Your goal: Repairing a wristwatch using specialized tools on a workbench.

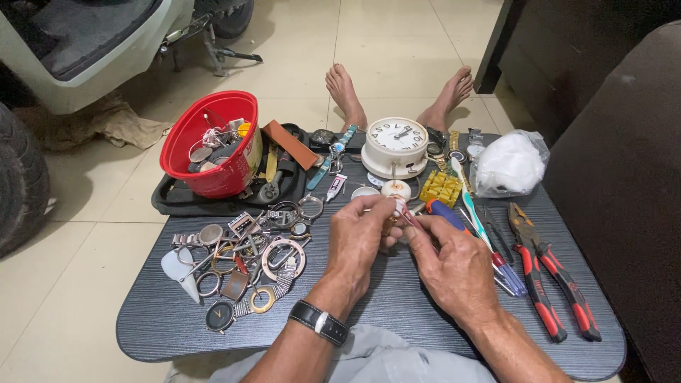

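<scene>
Right now both hands meet over the middle of the dark table. The left hand pinches a small round white part between its thumb and fingers. The fingers are closed tight on it, and most of the part is hidden, so its shape is hard to tell. The right hand is closed around a thin pink stick. The stick is long and slim. It runs from the right hand up toward eleven o'clock, and its tip is touching or almost touching the white part. So the white part lies at about eleven o'clock from the right hand, very near. The left hand is the one that has it.

At twelve o'clock from the hands stands a white alarm clock. At ten o'clock sits a red bowl full of bits. At nine o'clock lies a pile of watch cases and bands. At three o'clock lie red pliers, and a blue screwdriver lies just beside the right hand. A black watch is on the left wrist.
</scene>
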